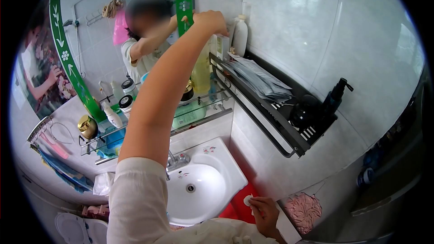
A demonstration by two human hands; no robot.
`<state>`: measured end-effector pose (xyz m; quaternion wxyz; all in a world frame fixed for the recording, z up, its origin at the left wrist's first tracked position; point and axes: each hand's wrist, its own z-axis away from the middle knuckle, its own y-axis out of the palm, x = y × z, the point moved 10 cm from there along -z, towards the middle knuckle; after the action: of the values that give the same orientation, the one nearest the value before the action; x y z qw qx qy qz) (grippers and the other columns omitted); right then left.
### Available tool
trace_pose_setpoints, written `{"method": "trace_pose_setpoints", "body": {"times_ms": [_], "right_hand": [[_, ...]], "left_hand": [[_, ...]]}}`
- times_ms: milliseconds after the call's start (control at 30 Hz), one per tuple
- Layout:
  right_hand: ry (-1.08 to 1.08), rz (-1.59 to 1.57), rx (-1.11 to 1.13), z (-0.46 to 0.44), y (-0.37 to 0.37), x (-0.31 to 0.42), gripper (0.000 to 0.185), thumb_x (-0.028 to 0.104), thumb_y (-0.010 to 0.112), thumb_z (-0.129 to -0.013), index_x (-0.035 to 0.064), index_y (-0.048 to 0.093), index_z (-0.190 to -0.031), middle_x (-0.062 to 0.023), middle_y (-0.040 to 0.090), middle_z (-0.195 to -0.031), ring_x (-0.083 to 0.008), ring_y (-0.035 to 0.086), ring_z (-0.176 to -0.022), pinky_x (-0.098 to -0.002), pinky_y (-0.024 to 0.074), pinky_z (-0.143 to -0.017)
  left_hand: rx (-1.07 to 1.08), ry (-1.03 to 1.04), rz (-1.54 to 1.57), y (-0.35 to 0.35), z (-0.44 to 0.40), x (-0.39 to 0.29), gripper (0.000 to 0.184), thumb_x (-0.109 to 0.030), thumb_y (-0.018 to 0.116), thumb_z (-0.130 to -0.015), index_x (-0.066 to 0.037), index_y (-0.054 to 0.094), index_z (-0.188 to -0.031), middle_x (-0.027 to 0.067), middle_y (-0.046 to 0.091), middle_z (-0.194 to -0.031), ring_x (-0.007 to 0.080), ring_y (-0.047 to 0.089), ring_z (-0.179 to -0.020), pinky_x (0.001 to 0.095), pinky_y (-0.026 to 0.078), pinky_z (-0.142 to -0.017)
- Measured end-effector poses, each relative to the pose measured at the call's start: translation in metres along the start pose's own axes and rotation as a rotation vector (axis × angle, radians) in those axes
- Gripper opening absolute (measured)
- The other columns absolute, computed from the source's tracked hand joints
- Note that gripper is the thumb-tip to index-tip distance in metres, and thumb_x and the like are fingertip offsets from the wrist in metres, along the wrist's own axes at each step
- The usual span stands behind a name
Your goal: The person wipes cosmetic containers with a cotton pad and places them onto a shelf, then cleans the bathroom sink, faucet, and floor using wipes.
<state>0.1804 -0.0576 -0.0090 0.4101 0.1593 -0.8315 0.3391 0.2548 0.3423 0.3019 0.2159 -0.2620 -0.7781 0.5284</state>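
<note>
Sm. rnd white item [248, 200] (in R hand [265, 213]).

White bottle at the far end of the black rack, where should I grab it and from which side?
Probably around the broad body of the white bottle, below its narrower neck. It appears upright, with the tiled wall close behind, so I'd come from the camera side, above the silvery packets. Your left hand is nearest.

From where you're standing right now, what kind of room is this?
It looks like a bathroom: there's a white sink with a tap, a green-framed mirror, and a black pump bottle.
</note>
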Motion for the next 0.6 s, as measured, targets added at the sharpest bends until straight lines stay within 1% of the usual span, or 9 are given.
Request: {"method": "trace_pose_setpoints", "body": {"times_ms": [67,133,167,233,333,367,433,467,600], "right_hand": [[0.036,-0.025,0.002,0.0,-0.001,-0.003,0.012,0.0,0.063,-0.075,0.0007,0.066,-0.087,-0.0109,0.061,-0.091,-0.0226,0.06,-0.077,-0.029,0.0497,-0.066],[-0.013,-0.007,-0.012,-0.001,-0.003,0.001,0.012,0.0,0.064,-0.075,0.0005,0.066,-0.087,-0.0109,0.062,-0.091,-0.0232,0.06,-0.078,-0.03,0.0501,-0.068],[-0.011,-0.007,-0.015,0.0,-0.004,0.001,0.012,0.0,0.064,-0.075,0.0005,0.066,-0.087,-0.0109,0.062,-0.091,-0.0232,0.06,-0.078,-0.0301,0.0501,-0.068],[0.0,-0.001,-0.019,0.0,-0.005,0.001,0.012,0.0,0.064,-0.075,0.0002,0.066,-0.087,-0.0112,0.062,-0.091,-0.0232,0.06,-0.079,-0.0298,0.0505,-0.069],[-0.007,0.017,-0.028,0.002,-0.006,0.001,0.012,0.0,0.064,-0.075,0.0,0.066,-0.087,-0.0116,0.062,-0.091,-0.0235,0.061,-0.079,-0.0298,0.0506,-0.069],[-0.008,0.017,-0.028,0.002,-0.006,0.002,0.012,0.0,0.064,-0.075,0.0,0.066,-0.087,-0.0116,0.062,-0.091,-0.0235,0.061,-0.079,-0.0298,0.0506,-0.069],[0.05,-0.025,-0.014,0.003,-0.005,-0.001,0.012,0.0,0.064,-0.075,0.0001,0.066,-0.087,-0.0115,0.062,-0.09,-0.0236,0.06,-0.079,-0.0298,0.0507,-0.069],[0.048,-0.026,-0.013,0.003,-0.005,-0.001,0.012,0.0,0.064,-0.075,0.0001,0.066,-0.087,-0.0115,0.062,-0.09,-0.0236,0.06,-0.079,-0.0298,0.0507,-0.069],[0.005,-0.003,-0.008,0.004,-0.003,0.001,0.012,-0.001,0.064,-0.075,0.0003,0.066,-0.087,-0.0113,0.062,-0.09,-0.0235,0.06,-0.08,-0.0294,0.0505,-0.069]], "left_hand": [[0.03,-0.016,-0.025,0.002,-0.006,0.002,0.039,-0.026,0.067,-0.069,-0.009,0.064,-0.104,0.0101,0.064,-0.105,0.0276,0.061,-0.097,0.039,0.048,-0.08],[0.13,0.069,-0.058,0.02,-0.026,-0.001,0.033,-0.018,0.064,-0.07,-0.007,0.065,-0.101,0.0119,0.066,-0.098,0.0268,0.063,-0.09,0.0399,0.049,-0.074],[0.13,0.073,-0.059,0.023,-0.035,0.002,0.033,-0.018,0.064,-0.07,-0.007,0.065,-0.101,0.0119,0.066,-0.098,0.0268,0.063,-0.09,0.0399,0.049,-0.074],[0.276,0.232,-0.116,0.038,-0.038,-0.008,0.033,-0.007,0.06,-0.067,-0.008,0.066,-0.099,0.0114,0.067,-0.086,0.0215,0.064,-0.077,0.0358,0.05,-0.066],[0.254,0.374,-0.25,0.042,-0.033,-0.015,0.038,0.0,0.057,-0.065,-0.011,0.067,-0.101,0.0113,0.067,-0.085,0.0212,0.064,-0.074,0.035,0.05,-0.065],[0.253,0.374,-0.251,0.044,-0.031,-0.015,0.038,0.0,0.057,-0.065,-0.011,0.067,-0.101,0.0113,0.067,-0.085,0.0212,0.064,-0.074,0.035,0.05,-0.065],[0.23,0.297,0.008,0.04,-0.027,-0.011,0.039,0.004,0.057,-0.063,-0.009,0.067,-0.098,0.0112,0.067,-0.088,0.0237,0.064,-0.078,0.0355,0.05,-0.066],[0.229,0.295,0.007,0.04,-0.024,-0.01,0.039,0.004,0.057,-0.063,-0.009,0.067,-0.098,0.0112,0.067,-0.088,0.0237,0.064,-0.078,0.0355,0.05,-0.066],[0.036,0.33,0.007,0.019,-0.01,-0.01,0.035,0.005,0.061,-0.061,-0.008,0.066,-0.093,0.0109,0.066,-0.091,0.0261,0.062,-0.086,0.0372,0.05,-0.07]]}}
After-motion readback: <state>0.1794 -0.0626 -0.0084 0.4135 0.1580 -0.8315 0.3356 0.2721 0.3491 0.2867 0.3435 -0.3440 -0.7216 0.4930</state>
